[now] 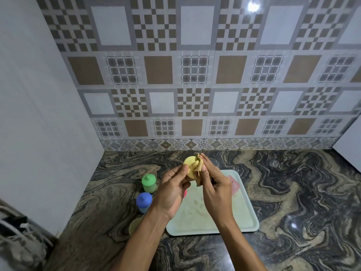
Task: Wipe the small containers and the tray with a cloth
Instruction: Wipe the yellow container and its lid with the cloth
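Both hands wipe a yellow lid above the tray.
Left hand [172,189] grips the lid [190,163]; right hand [215,189] pinches the cloth [197,174] against it, over the tray [248,218].

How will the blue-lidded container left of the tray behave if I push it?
The blue-lidded container looks like light plastic, so it probably slides easily on the polished stone counter. It stands taller than wide, so a high push may tip it, and its round body would then likely roll.

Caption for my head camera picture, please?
Left hand holds yellow container piece; right hand wipes it with cloth, tray below.
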